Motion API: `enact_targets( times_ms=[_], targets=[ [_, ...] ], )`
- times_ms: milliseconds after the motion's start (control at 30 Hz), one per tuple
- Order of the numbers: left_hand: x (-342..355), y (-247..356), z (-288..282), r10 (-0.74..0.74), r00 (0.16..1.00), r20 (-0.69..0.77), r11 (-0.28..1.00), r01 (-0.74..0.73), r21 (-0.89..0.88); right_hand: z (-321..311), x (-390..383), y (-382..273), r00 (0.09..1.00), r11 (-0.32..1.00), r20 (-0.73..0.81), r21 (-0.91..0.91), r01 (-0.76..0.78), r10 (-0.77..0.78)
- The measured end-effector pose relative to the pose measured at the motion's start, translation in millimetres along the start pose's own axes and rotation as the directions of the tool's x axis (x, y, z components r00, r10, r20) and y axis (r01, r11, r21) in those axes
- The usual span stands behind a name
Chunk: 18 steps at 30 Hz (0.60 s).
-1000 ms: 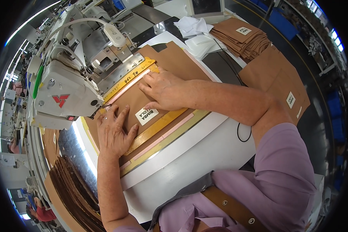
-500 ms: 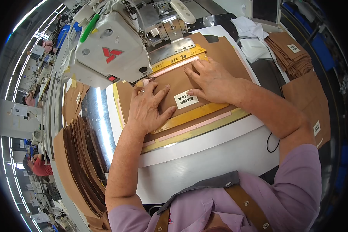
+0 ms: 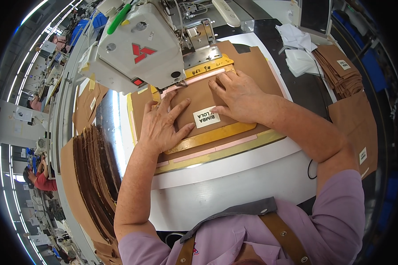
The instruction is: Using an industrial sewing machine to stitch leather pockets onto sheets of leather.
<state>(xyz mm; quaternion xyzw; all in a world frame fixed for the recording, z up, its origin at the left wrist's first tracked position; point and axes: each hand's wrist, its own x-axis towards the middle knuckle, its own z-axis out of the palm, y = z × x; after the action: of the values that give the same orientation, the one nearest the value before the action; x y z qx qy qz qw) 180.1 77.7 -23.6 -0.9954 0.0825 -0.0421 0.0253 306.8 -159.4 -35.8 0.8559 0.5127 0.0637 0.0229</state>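
Under the sewing machine head (image 3: 139, 53), head view: brown panel (image 3: 199, 99) lies flat in a yellow template (image 3: 208, 139) w/ pink strips, prob. so the edge stays lined up at the needle. Left hand (image 3: 161, 126) & right hand (image 3: 236, 95) sit apart, palms down, fingers spread, pressing the panel, gripping nothing. Forearms angle in from below. White label (image 3: 206, 117) btwn the hands. Brown stacks (image 3: 90, 176) lie left.
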Motion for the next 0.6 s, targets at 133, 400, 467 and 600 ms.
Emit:
enact_targets(
  times_ms=[133,400,467,600],
  targets=[
    [-7,-7,0,-0.013,1.0,-0.015,1.0,0.013,0.015,7,3,-1,0.997,1.0,-0.077,-0.003,0.023,-0.023],
    [-15,-16,-8,-0.056,0.998,0.02,0.998,0.055,0.042,-5,4,4,1.0,0.995,-0.017,0.102,0.025,-0.023],
    [-16,-18,-9,-0.061,0.998,0.019,0.997,0.06,0.046,7,3,8,0.977,0.996,-0.2,0.021,0.085,-0.079],
    [-23,-24,-9,-0.075,0.997,-0.011,0.995,0.076,0.067,9,11,-1,0.977,0.996,-0.194,0.017,0.089,-0.084]
  ],
)
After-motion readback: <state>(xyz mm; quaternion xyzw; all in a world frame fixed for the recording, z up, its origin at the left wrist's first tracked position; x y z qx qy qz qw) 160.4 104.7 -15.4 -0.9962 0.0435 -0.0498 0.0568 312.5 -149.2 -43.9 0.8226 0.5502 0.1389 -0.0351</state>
